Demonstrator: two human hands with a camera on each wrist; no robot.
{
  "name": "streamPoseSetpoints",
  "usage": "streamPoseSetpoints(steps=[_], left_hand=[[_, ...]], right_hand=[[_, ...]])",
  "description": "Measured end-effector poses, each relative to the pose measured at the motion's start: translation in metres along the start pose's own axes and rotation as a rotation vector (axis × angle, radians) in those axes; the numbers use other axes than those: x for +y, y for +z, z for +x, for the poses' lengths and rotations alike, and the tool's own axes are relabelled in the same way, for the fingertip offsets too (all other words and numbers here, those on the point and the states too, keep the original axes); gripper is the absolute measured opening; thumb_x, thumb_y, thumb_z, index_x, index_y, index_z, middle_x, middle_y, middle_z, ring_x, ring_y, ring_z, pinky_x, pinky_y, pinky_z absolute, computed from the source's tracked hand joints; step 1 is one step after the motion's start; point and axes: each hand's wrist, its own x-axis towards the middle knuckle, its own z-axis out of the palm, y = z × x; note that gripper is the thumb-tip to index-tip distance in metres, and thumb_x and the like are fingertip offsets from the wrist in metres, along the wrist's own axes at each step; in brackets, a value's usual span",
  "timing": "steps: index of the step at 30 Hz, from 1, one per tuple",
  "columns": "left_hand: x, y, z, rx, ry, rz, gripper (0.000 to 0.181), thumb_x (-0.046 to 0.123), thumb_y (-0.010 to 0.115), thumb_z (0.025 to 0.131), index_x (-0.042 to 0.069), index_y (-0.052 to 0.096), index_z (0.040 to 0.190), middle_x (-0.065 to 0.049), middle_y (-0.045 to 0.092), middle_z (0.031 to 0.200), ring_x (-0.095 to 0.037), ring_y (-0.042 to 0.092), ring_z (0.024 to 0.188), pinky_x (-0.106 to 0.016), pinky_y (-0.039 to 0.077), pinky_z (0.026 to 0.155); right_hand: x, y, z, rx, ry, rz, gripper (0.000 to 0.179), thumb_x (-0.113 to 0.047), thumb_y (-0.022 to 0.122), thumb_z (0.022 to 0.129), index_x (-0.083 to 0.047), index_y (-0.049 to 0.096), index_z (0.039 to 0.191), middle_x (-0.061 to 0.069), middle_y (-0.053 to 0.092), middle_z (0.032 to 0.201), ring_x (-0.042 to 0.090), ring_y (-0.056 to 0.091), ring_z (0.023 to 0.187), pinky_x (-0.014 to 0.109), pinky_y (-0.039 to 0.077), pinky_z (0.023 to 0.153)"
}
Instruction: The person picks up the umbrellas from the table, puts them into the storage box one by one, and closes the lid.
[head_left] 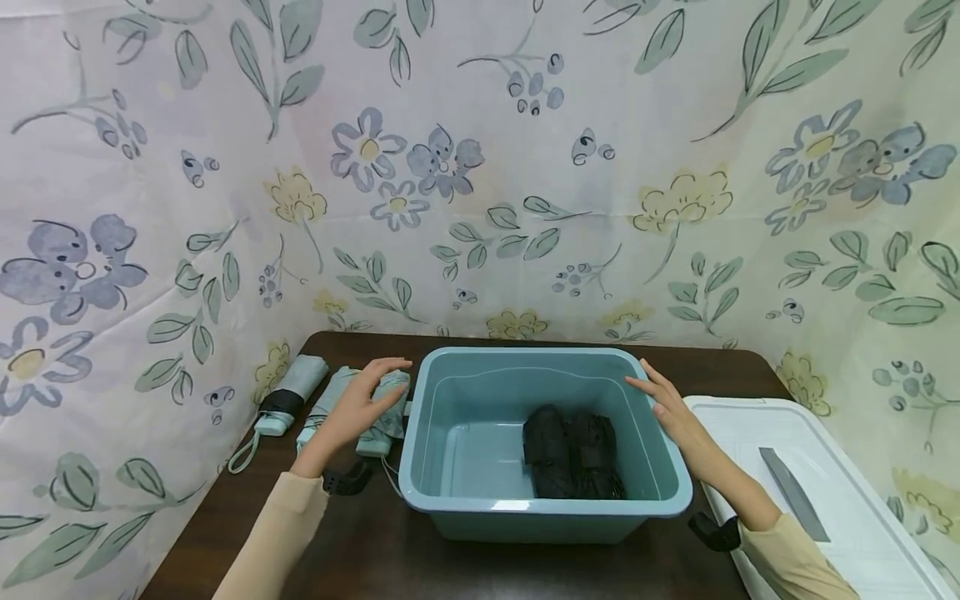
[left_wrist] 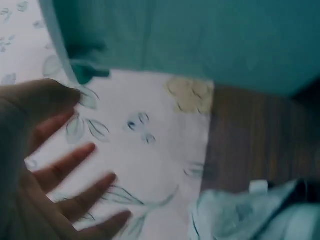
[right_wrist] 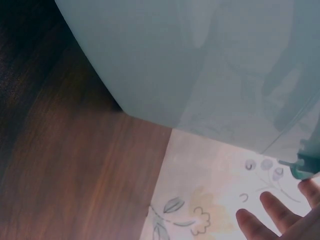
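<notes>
A light blue plastic bin (head_left: 480, 529) stands on the dark table, with two black folded umbrellas (head_left: 547, 454) lying side by side inside it. My right hand (head_left: 678, 417) is at the bin's right rim, its fingers extended and overlapping the edge in the head view. To the left of the bin, my left hand (head_left: 360, 412) hovers with fingers spread, partly covering two pale blue folded umbrellas (head_left: 386, 429). In the left wrist view, that hand's thumb and fingers have nothing between them, and a pale blue umbrella (left_wrist: 235, 215) shows at the lower right.
Another pale blue folded umbrella (head_left: 300, 379) with a black band and a wrist loop lies at the far left. A white lid (head_left: 735, 417) sits to the right of the bin, with a grey blade-shaped strip (head_left: 795, 492) on it. Floral cloth (head_left: 480, 283) hangs behind the table.
</notes>
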Motion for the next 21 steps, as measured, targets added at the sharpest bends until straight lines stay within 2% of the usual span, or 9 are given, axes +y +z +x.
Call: streamPoseSetpoints(steps=[6,10,15,21], left_hand=[[-0.022,0.004,-0.006,-0.138,-0.068,0.182,0.044,0.018,0.059,0.092,0.006,0.047,0.133,-0.027,0.033,0.140,-0.046,0.031,0.129,-0.062,0.035,0.094],[-0.027,0.006,-0.007,-0.206,-0.142,0.262,0.047,0.016,0.060,0.091,0.005,0.046,0.134,-0.034,0.027,0.141,-0.053,0.026,0.128,-0.067,0.030,0.094],[-0.033,0.011,-0.005,-0.246,-0.214,0.311,0.049,0.015,0.061,0.090,0.008,0.045,0.135,-0.035,0.023,0.142,-0.057,0.024,0.127,-0.070,0.027,0.093],[-0.043,0.021,-0.003,-0.255,-0.248,0.400,0.049,0.018,0.063,0.088,0.014,0.047,0.135,-0.031,0.022,0.144,-0.059,0.026,0.124,-0.065,0.039,0.082]], right_hand=[[0.000,0.000,0.001,-0.006,-0.012,-0.005,0.042,-0.021,0.028,0.101,-0.015,0.037,0.142,0.008,0.006,0.155,0.044,0.007,0.138,0.076,0.017,0.089],[0.001,0.001,0.002,-0.003,-0.012,-0.003,0.042,-0.024,0.028,0.101,-0.015,0.037,0.142,0.005,0.006,0.155,0.043,0.007,0.138,0.076,0.016,0.089],[0.001,0.000,0.003,-0.007,0.009,0.001,0.043,-0.027,0.027,0.101,-0.015,0.037,0.142,0.008,0.005,0.155,0.045,0.007,0.138,0.077,0.018,0.088],[0.002,-0.001,0.003,-0.007,0.026,0.001,0.044,-0.030,0.027,0.101,-0.014,0.037,0.141,0.006,0.005,0.156,0.044,0.006,0.138,0.077,0.017,0.088]])
